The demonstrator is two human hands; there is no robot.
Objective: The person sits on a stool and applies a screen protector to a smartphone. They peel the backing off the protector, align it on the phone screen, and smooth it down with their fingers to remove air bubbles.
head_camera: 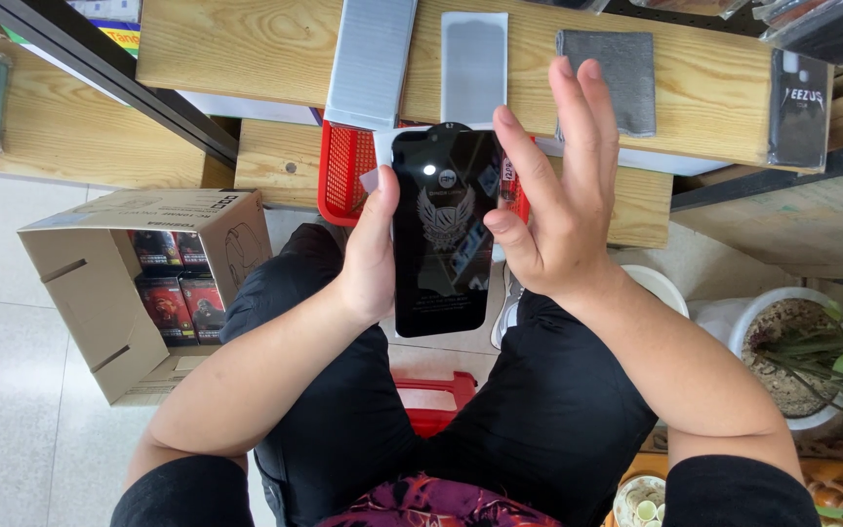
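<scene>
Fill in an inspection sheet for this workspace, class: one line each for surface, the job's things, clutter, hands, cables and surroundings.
Surface: light wooden bench, stepped in two levels.
Job's things: glossy black phone-shaped panel held upright over the lap; its top edge overlaps the red mesh basket.
Clutter: grey cloth, grey sleeve, flat film sheet, dark packet on the bench.
Hands: left hand grips the panel's left edge; right hand, fingers spread, touches its right edge.
Cables: nothing seen.
Surroundings: open cardboard box of red and black packs on the tiled floor; potted plant at right.
</scene>
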